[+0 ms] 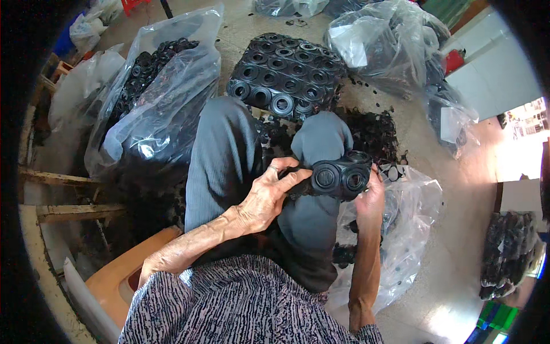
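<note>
We can read no text, label, brand, number or sign on any of the things within our view.

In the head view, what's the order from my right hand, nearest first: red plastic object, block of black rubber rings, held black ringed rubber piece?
1. Rubber piece, touching the right hand.
2. Ring block, ahead and left.
3. Red object, far top left.

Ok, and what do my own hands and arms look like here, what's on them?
Your left hand and right hand are gloveless, with no watch or bracelet visible. Both forearms are bare up to loose sleeves in a streaky dark-and-pale print.
</note>
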{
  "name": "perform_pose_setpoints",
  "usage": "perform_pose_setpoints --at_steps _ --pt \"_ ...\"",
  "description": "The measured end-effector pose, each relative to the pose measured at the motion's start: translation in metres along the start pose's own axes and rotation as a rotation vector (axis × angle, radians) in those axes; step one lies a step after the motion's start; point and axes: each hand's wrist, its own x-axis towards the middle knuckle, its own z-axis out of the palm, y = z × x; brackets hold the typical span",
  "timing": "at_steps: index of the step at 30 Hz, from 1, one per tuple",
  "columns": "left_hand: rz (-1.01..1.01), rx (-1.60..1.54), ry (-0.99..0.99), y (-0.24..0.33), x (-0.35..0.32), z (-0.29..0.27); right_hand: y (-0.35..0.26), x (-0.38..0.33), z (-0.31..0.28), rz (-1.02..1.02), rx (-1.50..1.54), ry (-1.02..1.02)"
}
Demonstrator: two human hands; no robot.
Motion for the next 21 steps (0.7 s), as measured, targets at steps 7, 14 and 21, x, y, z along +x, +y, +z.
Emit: perform_pose_setpoints --at_steps 7,14,21 --pt "-0.486 -1.431 0.027 -0.005 -0.001 -0.003 -0.027 0.009 -0.007 0.084 -0.030 0.053" --pt "-0.757 -1.540 -0.007 -0.022 -0.003 0.001 -0.047 0.024 0.011 0.086 -0.329 -0.058" --pt "-0.690 -1.311 0.067 -0.024 -0.005 -0.002 -0.052 0.053 0.043 -0.005 -0.445 -0.171"
